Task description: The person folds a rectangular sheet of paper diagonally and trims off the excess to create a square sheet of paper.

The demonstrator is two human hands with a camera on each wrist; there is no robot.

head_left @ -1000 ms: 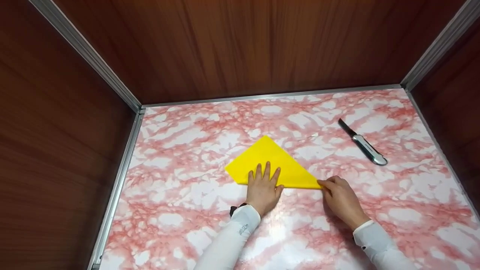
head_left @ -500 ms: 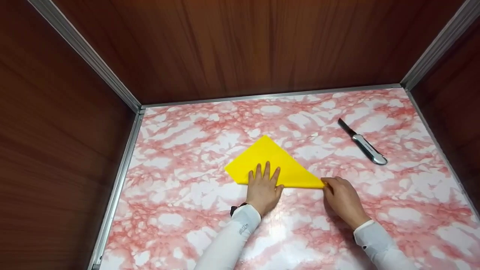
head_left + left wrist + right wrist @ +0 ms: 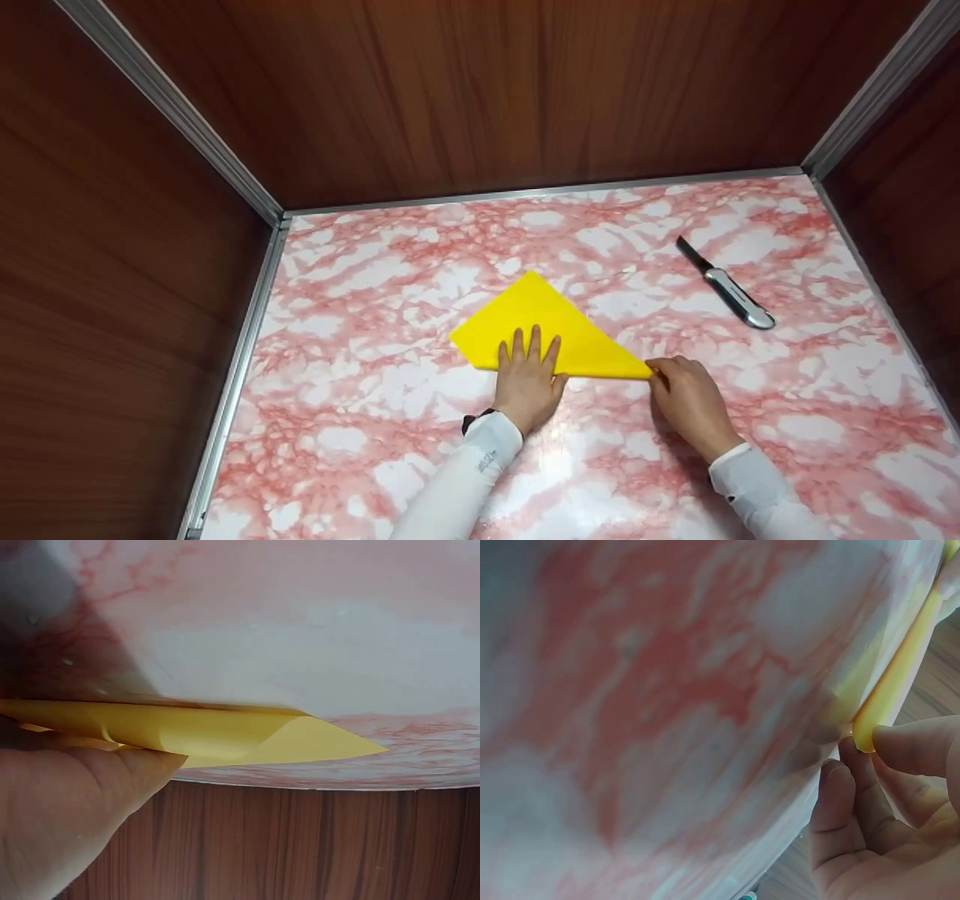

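A yellow sheet of paper (image 3: 529, 304), folded over along its near edge, lies in the middle of the table in the head view. Across that fold my left hand (image 3: 527, 382) rests with fingers spread, pressing the paper. The left wrist view shows its thumb (image 3: 150, 765) along the rounded fold, which bulges a little. My right hand (image 3: 694, 405) pinches the paper's right tip between thumb and fingers. Up close in the right wrist view, the pinched paper end (image 3: 866, 735) is narrow and rolled, just above the table surface.
A folding-type knife (image 3: 731, 292) with a dark blade and silver-black handle lies at the back right, blade out. The red-and-white marbled table (image 3: 360, 442) is enclosed by brown wood-grain panels (image 3: 487, 97) with grey metal edging.
My right hand has slid slightly to the right along with the paper's tip, still pinching it. My left hand and the knife have stayed in place.
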